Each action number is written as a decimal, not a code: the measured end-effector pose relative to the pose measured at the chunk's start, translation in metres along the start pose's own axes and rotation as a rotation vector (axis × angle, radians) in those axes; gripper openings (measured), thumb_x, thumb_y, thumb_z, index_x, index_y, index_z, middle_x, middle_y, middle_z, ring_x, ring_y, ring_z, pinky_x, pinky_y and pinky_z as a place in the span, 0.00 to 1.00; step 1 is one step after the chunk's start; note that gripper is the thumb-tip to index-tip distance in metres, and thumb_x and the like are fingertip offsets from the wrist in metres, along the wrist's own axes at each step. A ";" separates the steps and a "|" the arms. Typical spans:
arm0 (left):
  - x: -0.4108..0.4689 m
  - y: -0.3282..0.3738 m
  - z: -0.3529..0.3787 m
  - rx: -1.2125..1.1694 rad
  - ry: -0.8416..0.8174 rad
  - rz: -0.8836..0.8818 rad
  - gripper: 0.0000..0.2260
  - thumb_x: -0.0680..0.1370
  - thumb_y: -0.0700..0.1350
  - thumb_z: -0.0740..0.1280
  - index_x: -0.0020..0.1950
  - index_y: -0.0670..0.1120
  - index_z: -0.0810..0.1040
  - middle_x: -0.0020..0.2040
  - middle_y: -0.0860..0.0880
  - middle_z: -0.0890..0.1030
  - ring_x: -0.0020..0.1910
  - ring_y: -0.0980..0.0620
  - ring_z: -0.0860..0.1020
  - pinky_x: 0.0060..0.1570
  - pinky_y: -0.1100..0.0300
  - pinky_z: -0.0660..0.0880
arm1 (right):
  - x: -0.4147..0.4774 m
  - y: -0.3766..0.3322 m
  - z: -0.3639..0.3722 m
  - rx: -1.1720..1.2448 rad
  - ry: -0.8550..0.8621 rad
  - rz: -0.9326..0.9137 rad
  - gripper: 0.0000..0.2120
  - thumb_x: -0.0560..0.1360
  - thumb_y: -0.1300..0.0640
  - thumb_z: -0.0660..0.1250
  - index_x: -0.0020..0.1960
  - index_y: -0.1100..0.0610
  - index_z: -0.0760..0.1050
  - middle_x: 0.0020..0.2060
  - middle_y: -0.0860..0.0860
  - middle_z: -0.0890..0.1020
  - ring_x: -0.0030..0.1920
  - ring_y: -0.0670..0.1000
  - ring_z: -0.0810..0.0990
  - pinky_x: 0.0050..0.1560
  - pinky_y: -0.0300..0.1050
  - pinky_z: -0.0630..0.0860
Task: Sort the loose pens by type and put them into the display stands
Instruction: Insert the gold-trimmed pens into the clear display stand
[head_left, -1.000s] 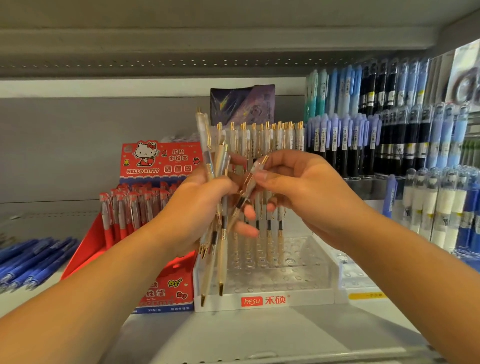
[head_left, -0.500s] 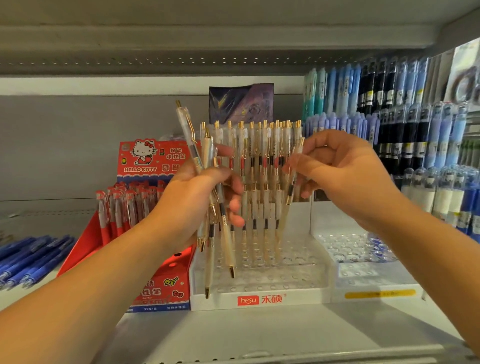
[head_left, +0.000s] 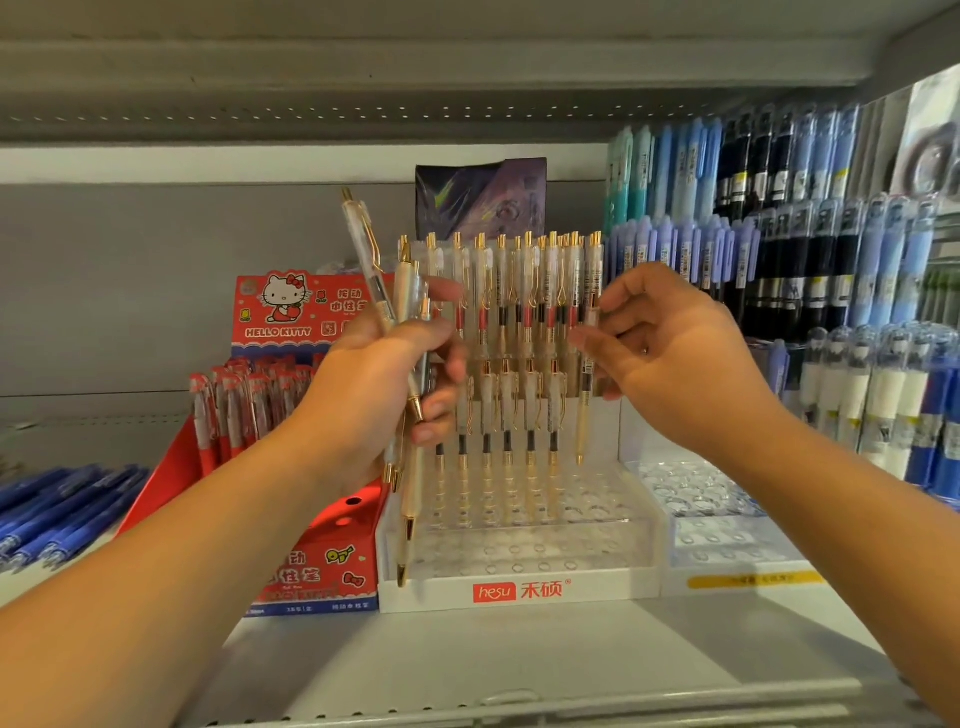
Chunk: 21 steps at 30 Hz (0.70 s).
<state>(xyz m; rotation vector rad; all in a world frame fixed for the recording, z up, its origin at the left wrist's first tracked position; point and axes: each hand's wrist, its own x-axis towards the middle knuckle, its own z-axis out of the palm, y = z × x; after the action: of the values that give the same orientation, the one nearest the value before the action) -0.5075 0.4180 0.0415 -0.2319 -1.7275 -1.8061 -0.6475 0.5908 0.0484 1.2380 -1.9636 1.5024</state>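
Observation:
My left hand (head_left: 387, 387) grips a bunch of clear pens with gold tips (head_left: 410, 499), held upright in front of the white stepped display stand (head_left: 519, 590). My right hand (head_left: 675, 353) pinches one clear gold pen (head_left: 585, 400) at its upper barrel, its tip hanging just above the holes on the stand's right side. Two rows of matching gold-clipped pens (head_left: 514, 312) stand in the stand's back steps. The front steps show bare holes.
A red Hello Kitty pen box (head_left: 291, 332) stands left of the stand. Loose blue pens (head_left: 57, 509) lie at far left. A clear stand (head_left: 727, 551) sits to the right, with racks of blue and black pens (head_left: 779, 218) behind. Shelf lip runs along the front.
My right hand carried the single pen from the bunch rightward and turned it upright over the stand's right side. My left hand stayed roughly in place with the bunch.

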 end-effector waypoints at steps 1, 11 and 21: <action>0.000 0.000 0.000 0.005 0.001 0.001 0.12 0.82 0.38 0.58 0.63 0.46 0.74 0.33 0.46 0.73 0.24 0.52 0.65 0.21 0.63 0.63 | 0.000 0.000 0.000 0.006 0.012 0.012 0.11 0.73 0.58 0.74 0.45 0.50 0.72 0.41 0.56 0.81 0.39 0.57 0.83 0.41 0.55 0.83; 0.000 0.000 0.001 0.030 0.009 -0.013 0.12 0.82 0.38 0.58 0.64 0.46 0.74 0.33 0.46 0.74 0.24 0.52 0.65 0.21 0.64 0.63 | -0.006 -0.003 0.005 -0.116 -0.134 0.159 0.15 0.69 0.55 0.78 0.46 0.54 0.72 0.33 0.56 0.82 0.28 0.50 0.83 0.29 0.45 0.82; 0.000 -0.003 0.000 0.039 -0.013 -0.064 0.11 0.82 0.40 0.59 0.61 0.49 0.76 0.34 0.45 0.74 0.24 0.52 0.65 0.22 0.63 0.63 | -0.004 -0.026 0.006 -0.201 -0.308 0.435 0.13 0.69 0.58 0.78 0.47 0.61 0.76 0.37 0.58 0.86 0.36 0.54 0.86 0.42 0.50 0.84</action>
<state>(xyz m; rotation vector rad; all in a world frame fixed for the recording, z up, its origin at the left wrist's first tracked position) -0.5090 0.4183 0.0391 -0.1742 -1.7956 -1.8179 -0.6230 0.5865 0.0583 1.0508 -2.6510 1.3064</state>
